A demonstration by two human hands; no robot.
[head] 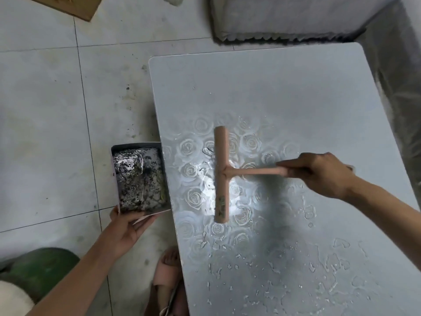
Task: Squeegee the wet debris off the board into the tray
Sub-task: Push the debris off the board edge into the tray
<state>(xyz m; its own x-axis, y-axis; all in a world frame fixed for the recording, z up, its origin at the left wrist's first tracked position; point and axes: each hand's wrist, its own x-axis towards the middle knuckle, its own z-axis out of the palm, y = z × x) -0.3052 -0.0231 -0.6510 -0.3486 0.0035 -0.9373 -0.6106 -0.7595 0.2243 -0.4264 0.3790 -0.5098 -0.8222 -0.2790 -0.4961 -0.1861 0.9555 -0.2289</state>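
Squeegee (221,174), pink, T-shaped, lying with its long blade bar flat on the wet tabletop (273,87), bar running away from the viewer, handle pointing right. Right hand (319,173) wrapped round the end of that handle, fingers curled over it, knuckles up, forearm coming in from the lower right. Blade sits left of the tabletop's middle, near the left edge but apart from it. Rose pattern (196,197) shows through the film of water around the blade. Thin puddle and a few dark flecks between blade and edge. Scattered water droplets (284,270) over the near half of the surface; far half looks dry and plain grey. Tray (114,179), rectangular, pale-walled, held against the tabletop's left edge, its right side at or just under that edge. Inside it, wet debris (141,179), dark and speckled, with a shiny wet clump at the far end. Left hand (127,226) holds the tray's near end, thumb up at the near left corner, fingers spread underneath. Below: grey tiled floor (41,110), dirty specks near the tray. Foot in a pink slipper (167,270) by the tabletop's near left side. Green rounded object (38,267) at lower left, can't make out what. Cardboard (75,5) at top left.
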